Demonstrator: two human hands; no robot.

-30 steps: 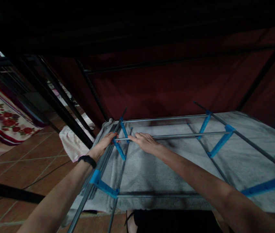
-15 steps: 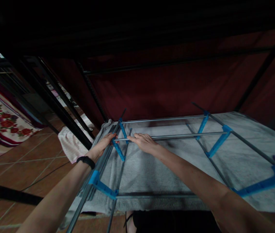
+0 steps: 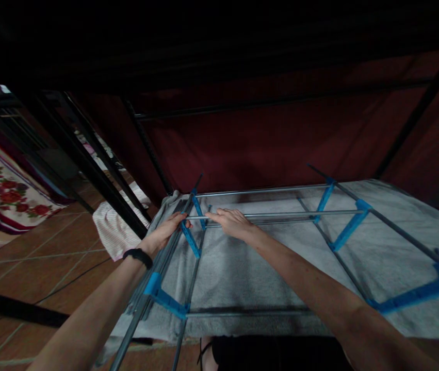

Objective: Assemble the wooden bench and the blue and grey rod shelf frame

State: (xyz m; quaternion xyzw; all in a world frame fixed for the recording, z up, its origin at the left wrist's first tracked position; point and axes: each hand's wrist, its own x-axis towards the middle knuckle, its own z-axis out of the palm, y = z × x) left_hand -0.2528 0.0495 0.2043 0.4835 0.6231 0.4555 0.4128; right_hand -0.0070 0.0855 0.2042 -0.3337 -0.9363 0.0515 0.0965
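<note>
A frame of grey metal tubes and blue plastic brackets lies across a grey blanket. My left hand is closed around the upper end of a blue bracket on the frame's left side. My right hand grips the near end of a metal tube, which runs right to another blue bracket. The tube's left end meets the bracket in my left hand; whether it is seated there I cannot tell. Nearer me, a blue bracket joins the left-hand tubes.
Several loose grey tubes lie along the blanket's left edge. Black metal posts rise on the left, with a dark red cloth behind. A striped cloth hangs over the tiled floor. A large blue bracket sits at right.
The tube's left end and my right hand have risen slightly. My left hand has stayed on the bracket, shifting only a little.
</note>
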